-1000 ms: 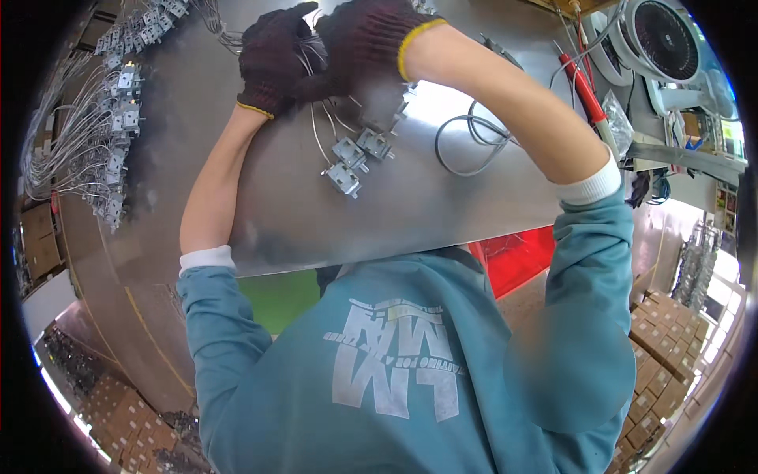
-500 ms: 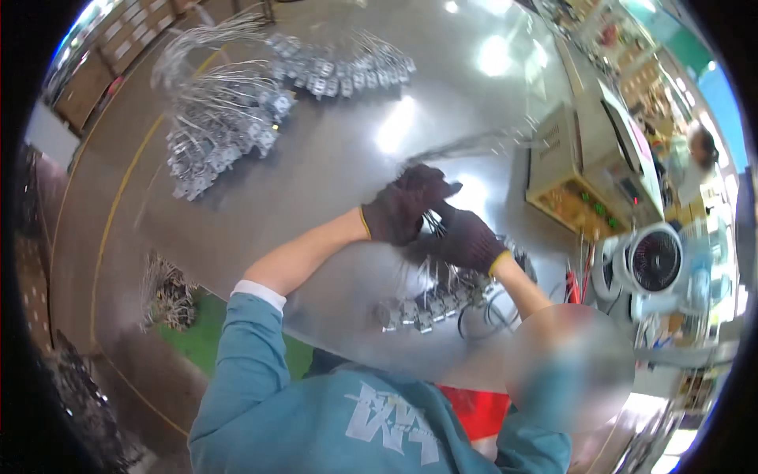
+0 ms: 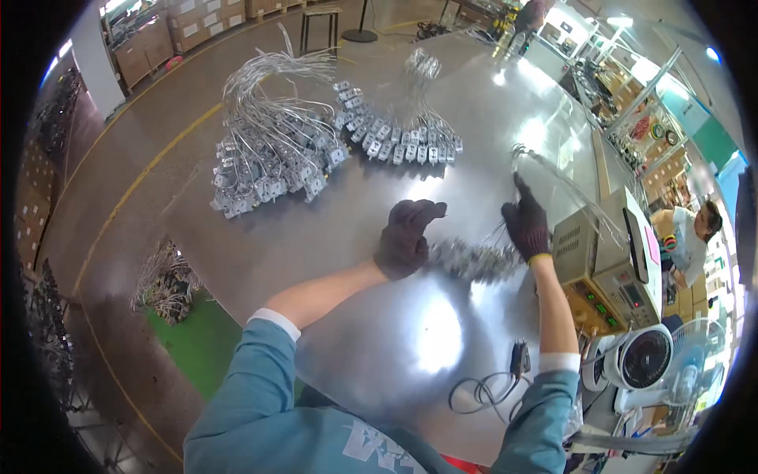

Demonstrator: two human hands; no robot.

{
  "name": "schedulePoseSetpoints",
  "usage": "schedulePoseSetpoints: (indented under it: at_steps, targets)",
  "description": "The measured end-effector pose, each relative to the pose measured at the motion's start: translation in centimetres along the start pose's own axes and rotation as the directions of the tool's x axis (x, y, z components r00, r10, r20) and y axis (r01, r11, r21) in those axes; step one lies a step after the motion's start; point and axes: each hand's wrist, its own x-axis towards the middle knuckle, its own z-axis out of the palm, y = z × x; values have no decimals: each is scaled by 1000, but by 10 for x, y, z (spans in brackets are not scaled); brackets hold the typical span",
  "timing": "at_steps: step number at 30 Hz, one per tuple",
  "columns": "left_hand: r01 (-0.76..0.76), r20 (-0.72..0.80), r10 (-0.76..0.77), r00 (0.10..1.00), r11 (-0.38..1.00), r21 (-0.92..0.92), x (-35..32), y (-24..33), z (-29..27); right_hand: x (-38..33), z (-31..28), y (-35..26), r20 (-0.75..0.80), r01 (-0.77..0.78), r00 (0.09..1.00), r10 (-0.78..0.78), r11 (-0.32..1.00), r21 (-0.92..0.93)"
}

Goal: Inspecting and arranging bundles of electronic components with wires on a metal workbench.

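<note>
- A factory floor with yellow lane lines is stretching around a large shiny steel worktable [image 3: 379, 347], which is carrying everything here.
- A big tangled heap of wired switch parts [image 3: 268, 162] is lying near the table's far left edge, and a tidier fanned row of the same parts [image 3: 399, 138] is lying just beside it toward the far edge.
- A beige test instrument [image 3: 604, 265] is standing at the right edge, with a small fan [image 3: 643, 359] nearer the near right corner.
- A small blurred bundle of wired parts [image 3: 474, 259] is hanging between the two gloved hands, mid-table.
- The right hand [image 3: 527, 225] is gripping the bundle's wires [image 3: 564, 186], which are trailing up toward the instrument.
- The left hand [image 3: 407, 237] is curling loosely, touching the bundle's left end; whether it is clamping, I cannot tell.
- Judging by this, the bundle is being gathered and shifted; the next move is likely calling for a firm two-handed hold so that no wires snag.
</note>
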Motion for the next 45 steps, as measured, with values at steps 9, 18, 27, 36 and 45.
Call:
schedulePoseSetpoints:
  at_steps: [9, 18, 27, 36, 45]
  targets:
    - [-57, -138, 45, 989, 994, -90, 12, 11, 1, 136, 58, -22, 12, 240, 970, -243, 948, -211]
    - [-62, -80, 51, 995, 988, -145, 13, -5, 14, 261, 129, -140, 83, -79, 995, 47, 890, 449]
    - [-92, -3, 93, 996, 982, -166, 8, -12, 14, 265, 143, -143, -68, -33, 996, 56, 953, 301]
    - [-151, 151, 175, 973, 976, -157, 9, -2, 10, 183, 79, -140, -38, -119, 988, 149, 898, 424]
    - [-435, 322, 434, 841, 897, -73, -5, 17, 43, 82, 14, -81, 23, -169, 981, 195, 779, 604]
